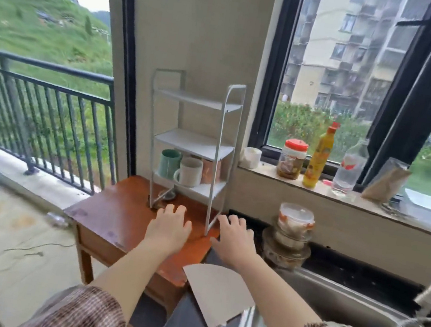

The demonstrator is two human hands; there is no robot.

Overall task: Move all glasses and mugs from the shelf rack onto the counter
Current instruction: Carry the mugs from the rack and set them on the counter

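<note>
Both hands are open and hold nothing. Left hand (169, 226) and right hand (234, 238) hover flat over the brown table (108, 212), just in front of the white rack (192, 143). Nothing seems moved yet. Next, reach up and forward to the lowest shelf. Up there stand a green mug (169, 163), a white mug (189, 172) with its handle facing left, and a pinkish cup (210, 171) behind.
</note>
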